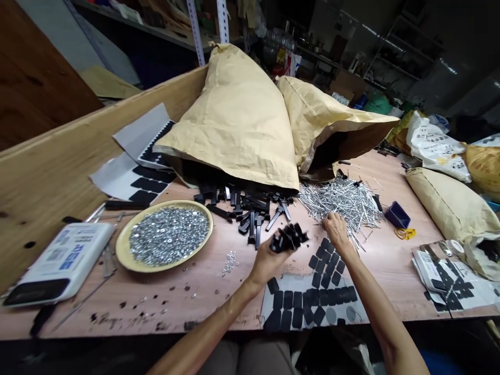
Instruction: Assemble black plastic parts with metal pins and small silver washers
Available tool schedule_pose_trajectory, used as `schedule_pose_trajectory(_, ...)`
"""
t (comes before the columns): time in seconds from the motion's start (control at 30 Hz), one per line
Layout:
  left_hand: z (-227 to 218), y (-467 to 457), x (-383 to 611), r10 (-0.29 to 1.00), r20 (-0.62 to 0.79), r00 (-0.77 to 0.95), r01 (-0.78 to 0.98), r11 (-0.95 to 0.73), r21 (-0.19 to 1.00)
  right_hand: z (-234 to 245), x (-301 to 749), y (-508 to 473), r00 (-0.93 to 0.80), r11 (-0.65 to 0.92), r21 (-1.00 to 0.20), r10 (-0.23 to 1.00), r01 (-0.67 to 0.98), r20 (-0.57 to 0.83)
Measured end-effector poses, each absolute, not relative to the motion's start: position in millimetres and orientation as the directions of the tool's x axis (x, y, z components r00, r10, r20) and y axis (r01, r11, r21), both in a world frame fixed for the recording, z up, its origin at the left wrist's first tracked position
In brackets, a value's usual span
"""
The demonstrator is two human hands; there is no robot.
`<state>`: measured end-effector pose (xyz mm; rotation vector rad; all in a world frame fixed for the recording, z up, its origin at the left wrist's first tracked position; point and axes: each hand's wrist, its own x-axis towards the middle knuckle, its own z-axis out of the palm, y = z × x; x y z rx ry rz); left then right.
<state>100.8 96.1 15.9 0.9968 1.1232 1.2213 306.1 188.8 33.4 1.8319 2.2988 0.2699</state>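
My left hand [269, 263] is closed around a bunch of black plastic parts [289, 238], held just above the table. My right hand [336, 230] is at the near left edge of a heap of thin silver metal pins [344, 203]. Its fingers are drawn together and point down; what is between them is hidden. Beyond my left hand lie loose black plastic pieces [250, 208], some with metal showing. Between my forearms and below them, black rounded pads [308, 298] are spread in rows, partly on a pale sheet [267, 304].
A yellow bowl [122, 252] full of small metal washers stands left, with a white scale [74, 255] beside it. Two large paper sacks [242, 114] lie open-mouthed at the back. A small dark blue box [397, 214] and another paper sack [453, 203] sit right.
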Motion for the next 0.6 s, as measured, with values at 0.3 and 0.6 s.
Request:
schedule_pose_trajectory(0.3, 4, 111, 101, 0.993, -0.088, -0.082, -0.005, 0.088, 0.996, 60, 318, 181, -0.309, 0.307, 0.047, 0.923, 0.951, 0.231)
schedule_pose_trajectory(0.6, 20, 97, 108, 0.982, 0.187, -0.004, 0.268, -0.179, 0.947, 142, 261, 118, -0.720, 0.671, 0.264, 0.628, 0.693, 0.294)
